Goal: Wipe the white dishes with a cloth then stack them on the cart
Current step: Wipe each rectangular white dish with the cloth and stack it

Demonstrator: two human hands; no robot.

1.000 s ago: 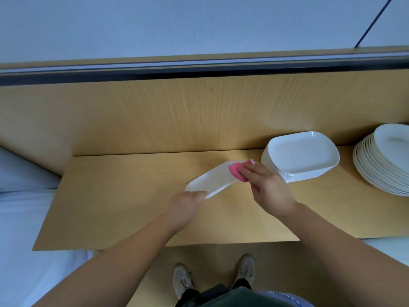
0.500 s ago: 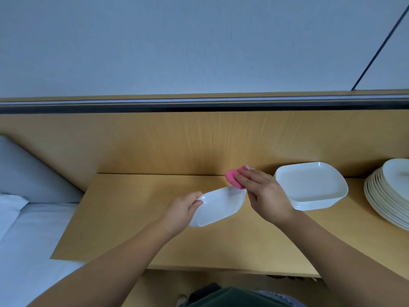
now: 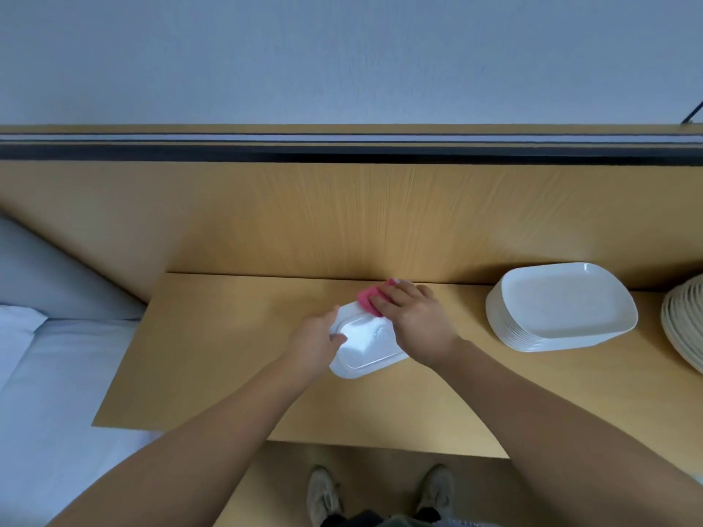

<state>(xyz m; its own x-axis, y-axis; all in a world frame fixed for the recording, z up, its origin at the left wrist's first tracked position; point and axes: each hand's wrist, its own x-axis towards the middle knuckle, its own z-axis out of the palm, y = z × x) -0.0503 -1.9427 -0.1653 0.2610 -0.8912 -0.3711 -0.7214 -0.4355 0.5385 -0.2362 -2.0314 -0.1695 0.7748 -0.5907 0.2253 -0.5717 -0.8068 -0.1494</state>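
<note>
Fingers (image 3: 335,313) of the left hand (image 3: 315,346) curl round the left end of a glossy white rectangular dish (image 3: 367,346), with the thumb lying across its upturned face, so this hand grips the dish firmly. Fingers (image 3: 395,296) of the right hand (image 3: 416,325) bend over a bunched pink cloth (image 3: 366,299) and press it against the far right corner of the same dish; most of the cloth is hidden under the hand, and only a pink edge shows at the far side.

The dish sits over the middle of the light wooden desk (image 3: 228,355), tilted slightly, with what looks like its underside facing up and a raised rectangular ring showing there. Whether its near edge touches the desk cannot be told.

To the right, well apart from the hands, a stack of white rectangular dishes (image 3: 563,311) stands on the desk by the wooden back panel (image 3: 342,222). Just beyond it, cut off by the right edge of the view, is a stack of round off-white plates (image 3: 684,329).

A bed with a white sheet (image 3: 49,374) lies left of the desk. Two pale shoes (image 3: 323,492) show on the floor below the desk's near edge.
</note>
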